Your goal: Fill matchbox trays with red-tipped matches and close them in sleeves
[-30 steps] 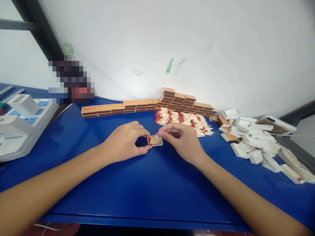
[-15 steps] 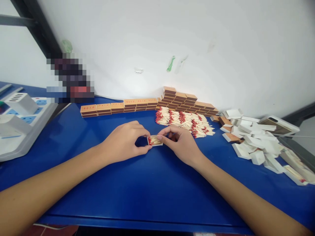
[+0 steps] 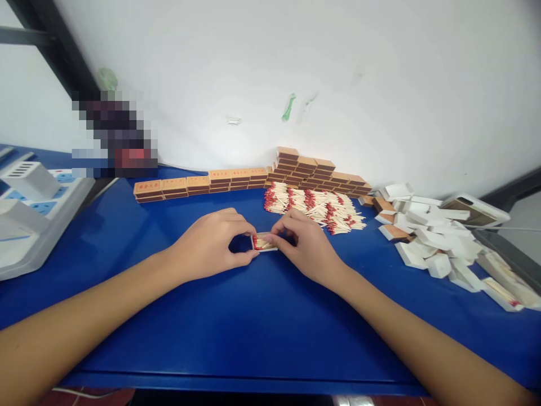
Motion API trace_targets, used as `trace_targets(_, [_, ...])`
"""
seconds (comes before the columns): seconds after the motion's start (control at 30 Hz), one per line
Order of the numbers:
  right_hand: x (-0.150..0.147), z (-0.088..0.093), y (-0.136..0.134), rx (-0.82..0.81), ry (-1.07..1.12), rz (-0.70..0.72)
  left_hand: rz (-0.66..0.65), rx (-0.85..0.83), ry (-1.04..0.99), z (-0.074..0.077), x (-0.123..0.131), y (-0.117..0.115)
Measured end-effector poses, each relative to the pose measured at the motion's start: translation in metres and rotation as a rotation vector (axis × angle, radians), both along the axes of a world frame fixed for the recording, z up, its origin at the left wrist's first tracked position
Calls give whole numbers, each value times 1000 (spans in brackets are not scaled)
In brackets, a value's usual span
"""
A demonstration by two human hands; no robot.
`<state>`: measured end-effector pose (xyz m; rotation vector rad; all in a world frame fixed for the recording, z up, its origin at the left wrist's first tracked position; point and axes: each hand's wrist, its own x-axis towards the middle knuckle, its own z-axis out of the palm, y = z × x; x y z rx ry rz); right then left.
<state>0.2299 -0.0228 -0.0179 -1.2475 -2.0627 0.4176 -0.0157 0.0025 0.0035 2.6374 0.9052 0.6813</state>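
Note:
A small white matchbox tray [image 3: 265, 248] filled with red-tipped matches [image 3: 258, 242] is between my hands, low over the blue table. My left hand [image 3: 213, 242] grips the tray's left end between thumb and index finger. The thumb of my right hand [image 3: 306, 243] lies over the matches inside, and its curled fingers are at the tray's right end. Part of the tray is hidden behind that thumb. Just beyond my right hand spreads a heap of loose matches [image 3: 313, 202], their red heads in several bands.
Closed matchboxes [image 3: 198, 183] are stacked in a row along the wall. At right lie a pile of white trays [image 3: 435, 231], a phone [image 3: 477, 210] and a tray with matches [image 3: 502, 294]. A power strip [image 3: 63, 225] with plugged-in white adapters stands at left.
My right thumb has moved slightly left, further over the matches in the tray. My left hand keeps its grip. The whole view has shifted a little.

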Motion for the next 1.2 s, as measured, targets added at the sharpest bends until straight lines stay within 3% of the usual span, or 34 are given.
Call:
trace_targets(0.43, [2,11,-5,51,-72,101,-17,4,-7,-2,0,-1])
trace_targets(0.57, [38,32,3,85,-228,92,-14,6,0,0,0,0])
trace_targets(0.63, [65,42,10,51,-309,8,-12,1,2,0,-1,0])
trace_targets(0.8, [107,46,23,-180,-470,-94,-1,-14,8,0,-2,-1])
trace_targets(1.03, [97,39,22,-304,-480,-130,-10,-8,9,-2,-1,0])
trace_targets(1.2, [87,35,20,-248,-508,-155,-8,-8,9,-1,-1,1])
